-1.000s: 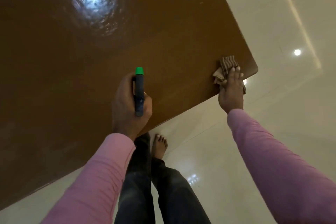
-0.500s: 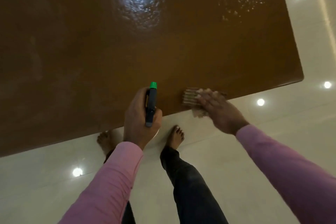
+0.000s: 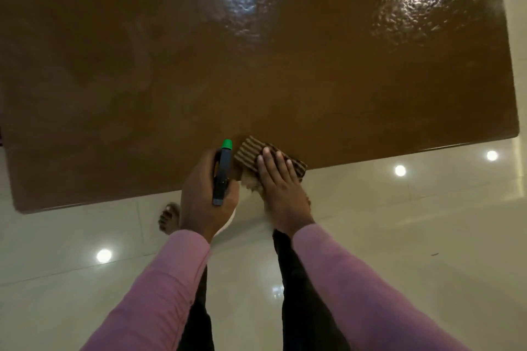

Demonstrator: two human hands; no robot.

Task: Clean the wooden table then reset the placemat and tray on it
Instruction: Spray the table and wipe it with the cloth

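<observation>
The scene is dim and warm, and two rippled white patches of glare sit on the glossy brown wooden tabletop (image 3: 171,71) near its far edge, one near the middle and one to the right. Small round light spots mirror in the shiny pale tiled floor (image 3: 399,222). The wide lens bows the table's edges, and the picture is soft overall, with the right hand's (image 3: 281,188) wrist edge slightly smeared.

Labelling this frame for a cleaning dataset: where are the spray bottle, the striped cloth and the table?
spray bottle (image 3: 222,177): head view, on its dark trigger head.
striped cloth (image 3: 247,154): head view, on the ribbed part left of the fingers.
table (image 3: 285,80): head view, on bare brown top.
</observation>
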